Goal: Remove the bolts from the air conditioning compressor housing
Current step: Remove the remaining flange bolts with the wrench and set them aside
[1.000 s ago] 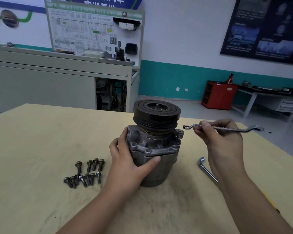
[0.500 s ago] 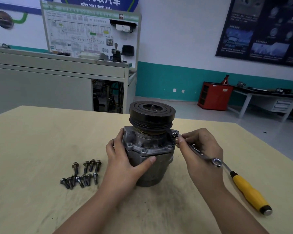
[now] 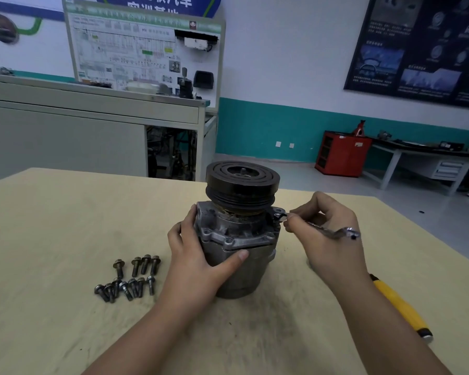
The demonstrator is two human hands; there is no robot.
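Table (image 3: 65, 226): compressor (image 3: 238, 266) upright, pulley (image 3: 241, 182) upward.

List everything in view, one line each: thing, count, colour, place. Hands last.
compressor: one, grey metal, upright at table centre
pulley: one, black, on top of the compressor
loose bolts: about eleven, dark steel, on the table left of the compressor
wrench: one, silver, one end at the housing's right flange
screwdriver: one, yellow handle, on the table at right
table: one, pale wood, foreground
cabinet: one, red, back wall
poster: one, dark, upper right wall
left hand: grips the compressor
right hand: holds the wrench
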